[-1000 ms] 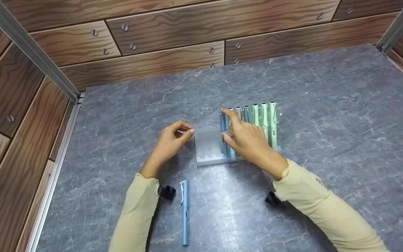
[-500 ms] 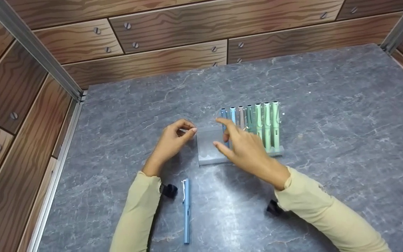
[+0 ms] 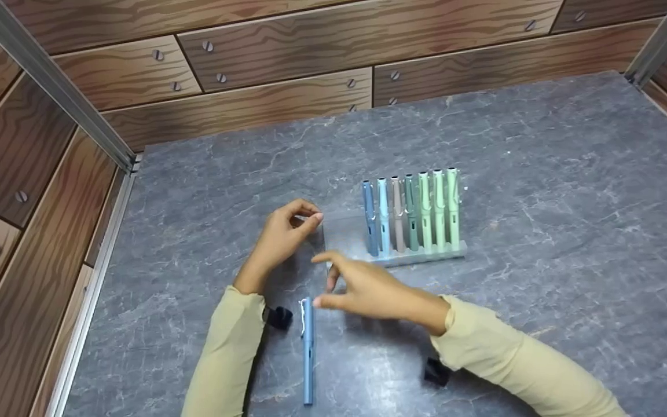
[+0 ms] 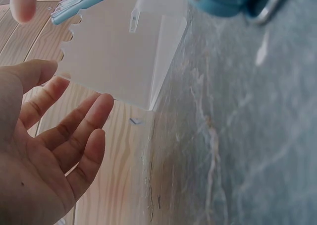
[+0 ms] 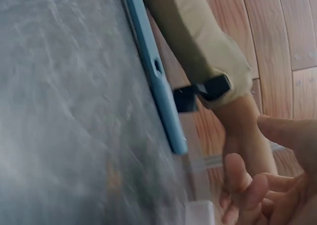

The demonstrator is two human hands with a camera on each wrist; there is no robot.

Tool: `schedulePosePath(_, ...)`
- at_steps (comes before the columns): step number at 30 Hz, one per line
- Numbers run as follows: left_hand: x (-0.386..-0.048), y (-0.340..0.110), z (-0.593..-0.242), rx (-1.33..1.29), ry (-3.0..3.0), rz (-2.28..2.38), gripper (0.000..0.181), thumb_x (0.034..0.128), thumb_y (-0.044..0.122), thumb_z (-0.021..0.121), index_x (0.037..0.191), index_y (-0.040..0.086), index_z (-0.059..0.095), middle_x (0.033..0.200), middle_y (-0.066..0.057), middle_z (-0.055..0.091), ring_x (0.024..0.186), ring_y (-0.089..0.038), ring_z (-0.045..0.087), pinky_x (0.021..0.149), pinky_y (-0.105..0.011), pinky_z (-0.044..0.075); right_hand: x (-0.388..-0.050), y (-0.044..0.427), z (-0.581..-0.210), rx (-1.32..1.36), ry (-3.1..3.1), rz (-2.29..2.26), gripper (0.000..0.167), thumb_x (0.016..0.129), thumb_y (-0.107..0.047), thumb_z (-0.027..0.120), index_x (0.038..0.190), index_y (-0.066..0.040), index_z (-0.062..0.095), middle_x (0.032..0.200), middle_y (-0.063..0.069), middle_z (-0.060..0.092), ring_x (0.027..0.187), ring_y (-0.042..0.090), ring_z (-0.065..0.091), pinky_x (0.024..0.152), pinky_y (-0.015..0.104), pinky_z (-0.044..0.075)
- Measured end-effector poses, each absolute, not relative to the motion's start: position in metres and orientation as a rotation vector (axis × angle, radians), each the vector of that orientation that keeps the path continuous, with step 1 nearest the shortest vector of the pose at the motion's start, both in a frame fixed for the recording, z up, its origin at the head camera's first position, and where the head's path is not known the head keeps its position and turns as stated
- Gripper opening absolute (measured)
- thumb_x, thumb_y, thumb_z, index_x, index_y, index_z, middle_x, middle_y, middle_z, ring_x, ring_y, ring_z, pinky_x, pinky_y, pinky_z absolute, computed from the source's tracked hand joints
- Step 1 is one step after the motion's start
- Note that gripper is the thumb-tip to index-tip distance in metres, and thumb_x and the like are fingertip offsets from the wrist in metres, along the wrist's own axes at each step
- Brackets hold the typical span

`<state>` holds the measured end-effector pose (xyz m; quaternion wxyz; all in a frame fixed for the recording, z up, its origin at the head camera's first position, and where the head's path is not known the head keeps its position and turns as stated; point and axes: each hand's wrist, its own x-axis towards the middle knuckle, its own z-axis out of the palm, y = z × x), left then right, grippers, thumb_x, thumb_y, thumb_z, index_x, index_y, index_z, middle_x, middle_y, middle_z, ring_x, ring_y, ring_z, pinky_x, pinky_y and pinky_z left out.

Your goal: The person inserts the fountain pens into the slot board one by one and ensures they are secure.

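Observation:
A clear pen stand (image 3: 345, 234) holds several pens in a row: dark blue, light blue, brownish, dark green and pale green ones. My left hand (image 3: 287, 231) pinches the stand's left edge between thumb and index finger; in the left wrist view its other fingers (image 4: 91, 113) spread below the stand's corner. A loose blue fountain pen (image 3: 308, 353) lies on the table, its silver clip toward the left. My right hand (image 3: 362, 286) hovers by that pen's upper end, thumb and index finger apart, holding nothing. The right wrist view shows the pen (image 5: 153, 71) apart from the fingers.
The grey marbled tabletop (image 3: 542, 202) extends round the stand. Wood-patterned panels (image 3: 287, 58) stand at the back and sides, with metal posts at the corners. Black wrist cameras (image 3: 278, 318) stick out below both sleeves.
My right hand has left the dark blue pen in the stand and moved down and left to the loose pen. The left hand stays at the stand's edge.

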<state>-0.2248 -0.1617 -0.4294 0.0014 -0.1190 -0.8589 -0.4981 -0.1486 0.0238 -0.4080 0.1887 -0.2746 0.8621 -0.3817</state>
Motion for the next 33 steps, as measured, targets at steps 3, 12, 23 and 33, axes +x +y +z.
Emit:
schedulePosePath(3, -0.225, -0.162, -0.429, -0.376, -2.694, -1.56, 0.017, 0.0938, 0.021, 0.063, 0.102, 0.007, 0.067, 0.101, -0.011, 0.07, 0.079, -0.021, 0.067, 0.068, -0.026, 0.051, -0.145, 0.018, -0.413, -0.795, 2.439, -1.001, 0.073, 0.083, -0.042, 0.073, 0.143, -0.014, 0.041, 0.097, -0.005, 0.063, 0.062, 0.006, 0.05, 0.059, 0.025, 0.046)
schedulePosePath(12, -0.225, -0.162, -0.427, -0.388, -2.673, -1.55, 0.016, 0.0927, 0.02, 0.064, 0.099, 0.006, 0.067, 0.1, -0.011, 0.07, 0.082, -0.023, 0.067, 0.07, -0.026, 0.051, -0.138, 0.006, -0.422, -0.814, 2.492, -0.9, 0.074, 0.078, -0.049, 0.075, 0.139, -0.018, 0.045, 0.096, -0.003, 0.064, 0.069, 0.006, 0.051, 0.062, 0.025, 0.043)
schedulePosePath(23, -0.225, -0.161, -0.427, -0.384, -2.684, -1.551, 0.017, 0.0928, 0.02, 0.065, 0.101, 0.006, 0.067, 0.1, -0.012, 0.071, 0.081, -0.025, 0.067, 0.069, -0.025, 0.05, -0.135, -0.002, -0.43, -0.784, 2.512, -0.823, 0.078, 0.074, -0.052, 0.077, 0.137, -0.016, 0.048, 0.085, -0.007, 0.061, 0.066, 0.005, 0.05, 0.057, 0.024, 0.042)
schedulePosePath(33, -0.222, -0.162, -0.426, -0.396, -2.676, -1.545, 0.016, 0.0922, 0.02, 0.065, 0.1, 0.005, 0.068, 0.1, -0.012, 0.071, 0.08, -0.023, 0.067, 0.069, -0.025, 0.049, -0.132, -0.008, -0.438, -0.78, 2.556, -0.766, 0.077, 0.072, -0.052, 0.078, 0.134, -0.015, 0.05, 0.081, -0.009, 0.057, 0.068, 0.006, 0.05, 0.057, 0.025, 0.04)
